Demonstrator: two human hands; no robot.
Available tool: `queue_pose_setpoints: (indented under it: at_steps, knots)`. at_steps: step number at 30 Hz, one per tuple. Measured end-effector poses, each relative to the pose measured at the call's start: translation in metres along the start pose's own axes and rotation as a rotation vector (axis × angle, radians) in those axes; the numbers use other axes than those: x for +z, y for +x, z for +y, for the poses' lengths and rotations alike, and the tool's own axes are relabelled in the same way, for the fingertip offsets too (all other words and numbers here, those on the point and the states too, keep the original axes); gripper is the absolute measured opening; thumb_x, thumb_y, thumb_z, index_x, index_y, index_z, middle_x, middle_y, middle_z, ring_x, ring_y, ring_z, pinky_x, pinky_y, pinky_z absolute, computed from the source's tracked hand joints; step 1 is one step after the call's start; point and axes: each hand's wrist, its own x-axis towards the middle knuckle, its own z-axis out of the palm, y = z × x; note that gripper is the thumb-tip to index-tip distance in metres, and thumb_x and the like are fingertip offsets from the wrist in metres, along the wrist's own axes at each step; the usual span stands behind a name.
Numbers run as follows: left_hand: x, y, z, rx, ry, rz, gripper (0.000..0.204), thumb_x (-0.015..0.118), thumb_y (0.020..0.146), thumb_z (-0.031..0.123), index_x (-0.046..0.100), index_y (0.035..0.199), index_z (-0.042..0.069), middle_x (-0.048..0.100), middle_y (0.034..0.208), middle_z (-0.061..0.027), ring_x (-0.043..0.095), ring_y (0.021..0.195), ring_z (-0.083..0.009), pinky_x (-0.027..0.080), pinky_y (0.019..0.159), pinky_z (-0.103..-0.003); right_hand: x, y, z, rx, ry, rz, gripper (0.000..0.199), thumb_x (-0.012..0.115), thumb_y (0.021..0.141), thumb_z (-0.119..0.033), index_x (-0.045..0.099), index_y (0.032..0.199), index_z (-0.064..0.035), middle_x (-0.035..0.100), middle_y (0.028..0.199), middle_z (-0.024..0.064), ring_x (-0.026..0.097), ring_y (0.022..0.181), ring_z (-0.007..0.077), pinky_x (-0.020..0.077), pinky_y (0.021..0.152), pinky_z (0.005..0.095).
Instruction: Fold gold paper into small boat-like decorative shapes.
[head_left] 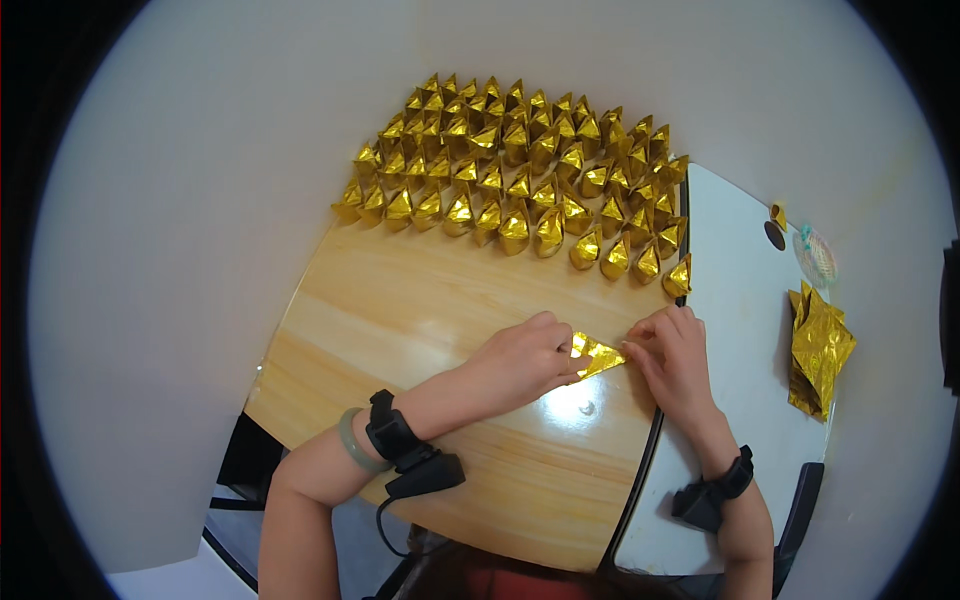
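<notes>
A small piece of gold foil paper (pixel 598 355), folded to a point on its right side, is held between my hands just above the wooden tabletop. My left hand (pixel 525 355) is closed on its left end, the fingers curled and partly hidden. At the pointed right end, my right hand (pixel 674 352) pinches the tip between thumb and fingers. Beyond both hands, many folded gold paper ingots (pixel 514 232) stand upright in close rows, their peaks pointing up.
The wooden table (pixel 400 300) meets a white table (pixel 735 260) along a dark edge. On the white one lie a stack of gold foil sheets (pixel 822 350), a netted roundish item (pixel 816 255) and a dark round piece (pixel 775 236). Pale walls enclose the tables.
</notes>
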Motion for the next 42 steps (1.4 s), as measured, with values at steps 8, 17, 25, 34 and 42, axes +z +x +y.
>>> queue_pose_setpoints:
  at_steps: [8,17,25,34,42]
  knots:
    - [-0.019,0.002,-0.019,-0.233,-0.581,-0.078,0.028,0.062,0.080,0.000,0.064,0.107,0.007,0.055,0.092,-0.0079,0.055,0.091,-0.0249,0.048,0.078,-0.033,0.004,0.004,-0.027,0.119,0.350,-0.281,0.022,0.068,0.081,-0.010,0.056,0.098,-0.0036,0.055,0.088,0.0103,0.056,0.082,0.0268,0.0475,0.071,0.0342]
    - [-0.037,0.004,-0.004,-0.413,-0.118,-0.157,0.029,0.069,0.075,0.012,0.063,0.103,0.007,0.061,0.095,-0.0055,0.054,0.098,-0.0242,0.046,0.084,-0.034,0.005,0.002,-0.025,0.071,0.157,-0.123,0.035,0.072,0.076,-0.014,0.059,0.107,-0.0048,0.054,0.098,0.0107,0.051,0.095,0.0282,0.0451,0.082,0.0359]
    - [-0.044,0.005,0.004,-0.443,-0.079,-0.236,0.031,0.074,0.072,0.019,0.062,0.099,0.007,0.060,0.091,-0.0043,0.052,0.098,-0.0238,0.044,0.083,-0.034,0.006,0.003,-0.024,0.104,0.167,-0.161,0.040,0.074,0.073,-0.014,0.059,0.109,-0.0050,0.055,0.096,0.0091,0.050,0.094,0.0281,0.0441,0.081,0.0369]
    - [-0.031,0.006,-0.006,-0.308,-0.219,-0.086,0.021,0.073,0.071,0.015,0.056,0.080,0.007,0.057,0.087,-0.0048,0.052,0.091,-0.0252,0.044,0.078,-0.034,0.003,0.003,-0.024,0.117,0.236,-0.008,0.020,0.072,0.069,-0.005,0.063,0.087,-0.0077,0.053,0.084,0.0070,0.051,0.084,0.0256,0.0438,0.074,0.0342]
    - [-0.029,0.002,-0.009,0.025,-0.119,-0.170,0.014,0.069,0.076,0.014,0.058,0.083,0.008,0.054,0.085,-0.0042,0.054,0.087,-0.0244,0.047,0.071,-0.033,0.000,0.002,-0.018,-0.067,0.077,0.038,0.019,0.066,0.066,0.001,0.062,0.082,-0.0081,0.057,0.085,0.0055,0.056,0.081,0.0264,0.0464,0.070,0.0369]
